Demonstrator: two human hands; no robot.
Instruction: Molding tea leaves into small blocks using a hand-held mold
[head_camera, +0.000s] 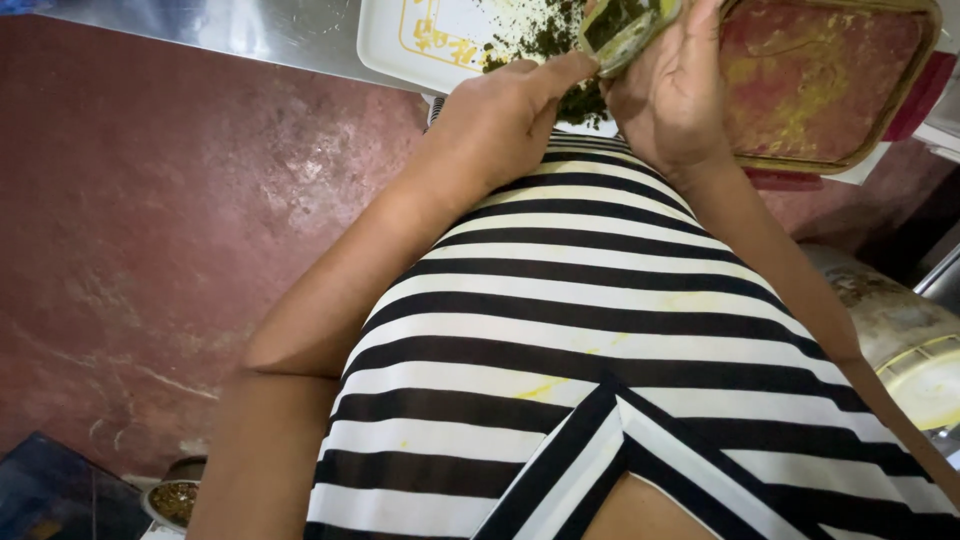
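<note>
Both hands (590, 100) at a green-smeared container (622, 30) over white tray (400, 40)

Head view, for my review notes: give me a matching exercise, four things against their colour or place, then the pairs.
Things:
1. White tray
2. Rectangular dish
3. Shirt
4. Floor

Descriptions:
A. Black and white stripes
B. Dark red, mottled
C. Scattered with dark green bits, by the left hand
D. Smeared red and yellow inside, beside the right hand

Pairs: 1-C, 2-D, 3-A, 4-B

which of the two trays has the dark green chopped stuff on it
The white tray at top left holds it, by the left hand; the brown-rimmed tray shows only reddish-yellow smears.
</note>
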